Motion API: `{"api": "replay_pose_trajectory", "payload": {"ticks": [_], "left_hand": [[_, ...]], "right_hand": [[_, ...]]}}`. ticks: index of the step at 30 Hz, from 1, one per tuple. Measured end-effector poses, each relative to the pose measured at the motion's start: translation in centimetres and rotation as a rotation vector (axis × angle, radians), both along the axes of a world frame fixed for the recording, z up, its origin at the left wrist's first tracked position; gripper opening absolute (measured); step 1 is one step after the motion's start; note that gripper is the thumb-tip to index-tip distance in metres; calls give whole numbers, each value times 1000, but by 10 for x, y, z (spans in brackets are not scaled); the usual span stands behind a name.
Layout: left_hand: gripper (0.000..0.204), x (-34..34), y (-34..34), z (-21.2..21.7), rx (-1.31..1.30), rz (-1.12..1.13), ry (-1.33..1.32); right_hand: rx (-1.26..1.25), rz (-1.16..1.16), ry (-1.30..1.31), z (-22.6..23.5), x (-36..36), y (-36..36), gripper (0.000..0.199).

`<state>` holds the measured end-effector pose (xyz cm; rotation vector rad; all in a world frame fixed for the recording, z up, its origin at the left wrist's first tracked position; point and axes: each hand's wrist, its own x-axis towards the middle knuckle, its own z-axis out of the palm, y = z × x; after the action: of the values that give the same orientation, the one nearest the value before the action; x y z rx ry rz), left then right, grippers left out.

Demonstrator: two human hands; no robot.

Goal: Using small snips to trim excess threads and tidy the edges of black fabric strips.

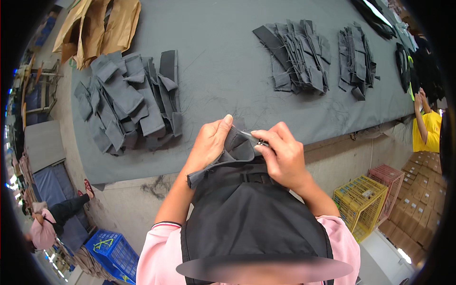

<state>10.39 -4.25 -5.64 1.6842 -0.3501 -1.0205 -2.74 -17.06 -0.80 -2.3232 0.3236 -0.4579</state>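
Both hands — left (209, 142), right (280, 154) — pinch grey fabric piece (237, 149) at table edge (332, 137).

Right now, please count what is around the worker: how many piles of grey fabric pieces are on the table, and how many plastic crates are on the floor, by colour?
Grey fabric piles on the table: 3 (left, middle, right)
Blue crate: 1
Yellow crate: 1
Pink crate: 1
Total: 6

Long grey-covered worktable (228, 61), concrete floor (128, 204), plastic crates (359, 202)
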Motion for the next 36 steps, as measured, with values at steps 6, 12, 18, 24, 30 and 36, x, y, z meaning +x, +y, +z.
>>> {"api": "replay_pose_trajectory", "payload": {"ticks": [6,12,18,24,30,36], "left_hand": [[49,-1,3,-5,76,-21,-232],[49,-7,-7,15,167,-33,-417],[49,-8,-9,16,212,-84,-451],[48,-5,-7,5,171,-67,-307],[49,7,1,7,11,-104,185],[50,15,6,9,47,-166,228]], "right_hand": [[-164,123,58,7,1,6,33],[-413,158,-29,-7,3,8,31],[-425,121,84,0,-1,12,35],[-210,74,14,0,-5,3,27],[215,99,38,-1,-6,-21,24],[345,184,137,11,-8,-40,27]]}}
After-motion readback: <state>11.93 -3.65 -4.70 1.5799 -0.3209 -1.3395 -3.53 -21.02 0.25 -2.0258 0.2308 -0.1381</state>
